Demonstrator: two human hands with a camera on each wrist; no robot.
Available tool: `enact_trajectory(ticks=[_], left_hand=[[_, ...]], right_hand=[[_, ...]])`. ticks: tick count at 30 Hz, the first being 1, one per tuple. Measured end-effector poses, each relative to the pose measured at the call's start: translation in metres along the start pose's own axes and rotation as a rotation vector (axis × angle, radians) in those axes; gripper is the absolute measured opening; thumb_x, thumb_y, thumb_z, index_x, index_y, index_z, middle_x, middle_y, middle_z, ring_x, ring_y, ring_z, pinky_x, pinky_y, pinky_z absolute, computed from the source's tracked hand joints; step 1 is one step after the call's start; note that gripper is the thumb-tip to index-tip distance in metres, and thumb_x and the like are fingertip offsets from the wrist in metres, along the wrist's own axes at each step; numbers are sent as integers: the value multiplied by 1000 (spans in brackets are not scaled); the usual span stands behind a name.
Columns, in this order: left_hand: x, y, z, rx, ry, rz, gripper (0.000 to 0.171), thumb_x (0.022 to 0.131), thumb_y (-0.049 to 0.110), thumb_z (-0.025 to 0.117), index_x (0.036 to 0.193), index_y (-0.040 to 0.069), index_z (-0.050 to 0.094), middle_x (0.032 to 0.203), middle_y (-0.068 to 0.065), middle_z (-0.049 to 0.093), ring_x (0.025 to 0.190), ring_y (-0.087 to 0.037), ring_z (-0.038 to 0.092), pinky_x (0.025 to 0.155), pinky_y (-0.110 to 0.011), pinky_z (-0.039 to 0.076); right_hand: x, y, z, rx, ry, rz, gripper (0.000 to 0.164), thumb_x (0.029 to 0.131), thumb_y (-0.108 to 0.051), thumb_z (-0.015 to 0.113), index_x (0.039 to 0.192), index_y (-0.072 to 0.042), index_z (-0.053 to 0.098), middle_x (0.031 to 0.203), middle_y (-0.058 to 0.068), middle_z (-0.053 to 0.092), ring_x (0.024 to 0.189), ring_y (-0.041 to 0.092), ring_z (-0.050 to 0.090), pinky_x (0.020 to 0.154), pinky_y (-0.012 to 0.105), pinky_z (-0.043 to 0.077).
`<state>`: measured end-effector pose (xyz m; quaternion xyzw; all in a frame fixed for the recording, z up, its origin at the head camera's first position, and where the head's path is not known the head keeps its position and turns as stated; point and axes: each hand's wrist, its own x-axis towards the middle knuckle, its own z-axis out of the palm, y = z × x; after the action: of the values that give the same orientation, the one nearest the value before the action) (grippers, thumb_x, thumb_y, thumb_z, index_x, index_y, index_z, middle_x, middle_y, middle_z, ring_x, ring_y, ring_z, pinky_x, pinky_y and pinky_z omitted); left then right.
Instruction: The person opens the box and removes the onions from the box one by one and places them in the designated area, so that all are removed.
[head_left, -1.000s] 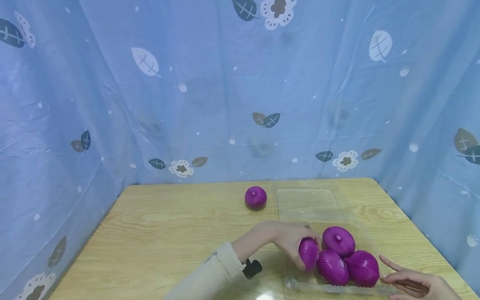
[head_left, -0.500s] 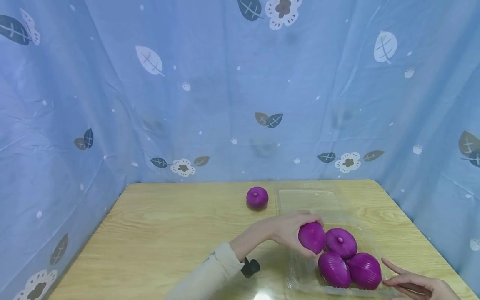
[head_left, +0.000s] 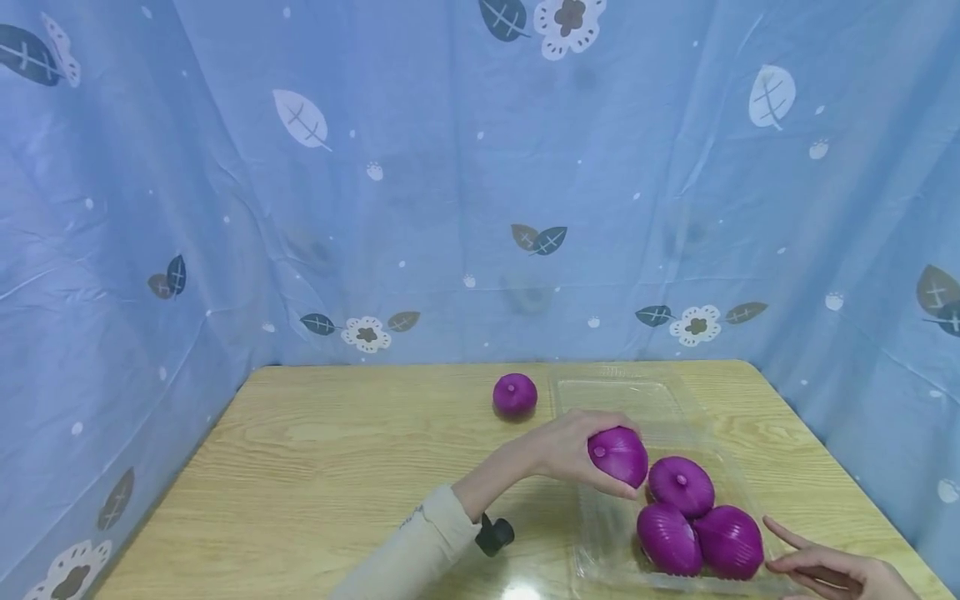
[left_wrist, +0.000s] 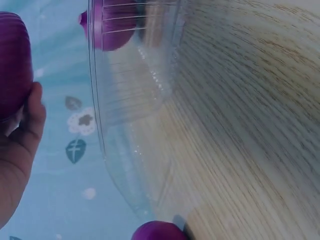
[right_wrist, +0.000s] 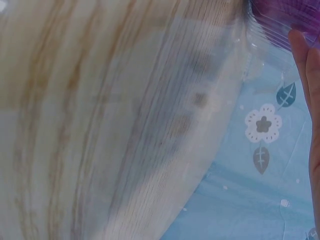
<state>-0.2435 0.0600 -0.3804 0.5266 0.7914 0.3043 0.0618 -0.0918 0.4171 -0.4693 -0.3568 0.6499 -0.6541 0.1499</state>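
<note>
My left hand grips a purple onion from its left side, thumb towards me and fingers at the back. The held onion is raised over the left part of a clear plastic box. In the left wrist view this onion stands apart from the box wall. Three more purple onions sit together inside the box, towards its right. My right hand has its fingers extended, fingertips right at the box's right front side. In the right wrist view only those fingers show at the edge.
The box's hinged clear lid lies folded back on the wooden table. Left of the lid stands another purple onion. A patterned blue curtain surrounds the table at the back and sides. Under my left wrist hangs a black camera.
My left hand has lifted the onion up and back, away from the three others in the box, and turned its stem end into sight. My right hand stays by the box's side.
</note>
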Motion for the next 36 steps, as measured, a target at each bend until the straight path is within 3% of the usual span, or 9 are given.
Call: enact_trajectory(ticks=[8, 14, 19, 22, 25, 27, 29, 31, 36], left_hand=[[-5, 6, 5, -111, 14, -27, 67, 70, 30, 86, 119, 22, 42, 112, 9, 54, 93, 7, 54, 75, -7, 47], [-10, 9, 7, -80, -18, -63, 64, 73, 36, 84, 124, 21, 48, 115, 9, 54, 94, 5, 53, 71, -7, 47], [-16, 5, 7, -54, -33, -12, 49, 88, 37, 69, 133, 27, 55, 129, 9, 52, 109, 2, 47, 77, -7, 45], [-19, 2, 7, -132, -26, -39, 40, 92, 33, 64, 131, 25, 56, 129, 9, 53, 111, 1, 47, 79, -11, 47], [-22, 0, 6, -249, -34, -85, 47, 86, 26, 73, 129, 21, 54, 125, 7, 52, 109, 1, 50, 81, -13, 48], [-26, 1, 5, -275, -53, -85, 58, 80, 22, 79, 130, 18, 50, 125, 6, 53, 109, 1, 52, 83, -13, 48], [-31, 2, 4, -228, -76, -63, 71, 74, 23, 84, 134, 17, 47, 127, 5, 51, 111, 1, 52, 88, -11, 45], [-39, 5, 1, -116, -93, -39, 79, 72, 29, 85, 138, 17, 44, 132, 6, 51, 117, 1, 49, 93, -10, 41], [-68, 12, -8, 21, -102, -49, 83, 67, 42, 86, 136, 20, 47, 130, 8, 55, 115, 0, 51, 90, -11, 42]], right_hand=[[-1, 0, -1, -62, -23, -27, 56, 82, 34, 35, 132, 10, 49, 150, -14, 34, 129, 5, 44, 93, 24, 48], [-1, 2, 1, -66, 8, -28, 54, 82, 34, 37, 129, 11, 50, 149, -14, 36, 125, 7, 49, 92, 23, 49], [-2, 1, 10, -128, 135, 9, 47, 82, 32, 43, 123, 12, 55, 145, -16, 42, 117, 10, 57, 88, 22, 51], [-2, -1, 15, -237, 235, 55, 41, 83, 27, 50, 118, 8, 60, 140, -19, 46, 110, 10, 61, 83, 21, 53], [-1, -3, 16, -276, 271, 94, 39, 82, 25, 53, 116, 7, 62, 138, -20, 48, 108, 10, 63, 82, 21, 54], [-2, -3, 16, -271, 275, 113, 38, 83, 24, 53, 115, 7, 63, 137, -21, 48, 108, 10, 63, 81, 21, 54], [-2, -2, 16, -265, 273, 120, 38, 83, 24, 53, 115, 6, 63, 137, -22, 47, 107, 9, 63, 81, 20, 54], [-3, -2, 15, -252, 269, 118, 39, 83, 24, 53, 116, 6, 63, 137, -23, 47, 108, 8, 62, 81, 20, 54], [-4, -2, 17, -259, 293, 107, 39, 82, 25, 53, 116, 8, 62, 138, -21, 47, 109, 8, 62, 81, 21, 54]])
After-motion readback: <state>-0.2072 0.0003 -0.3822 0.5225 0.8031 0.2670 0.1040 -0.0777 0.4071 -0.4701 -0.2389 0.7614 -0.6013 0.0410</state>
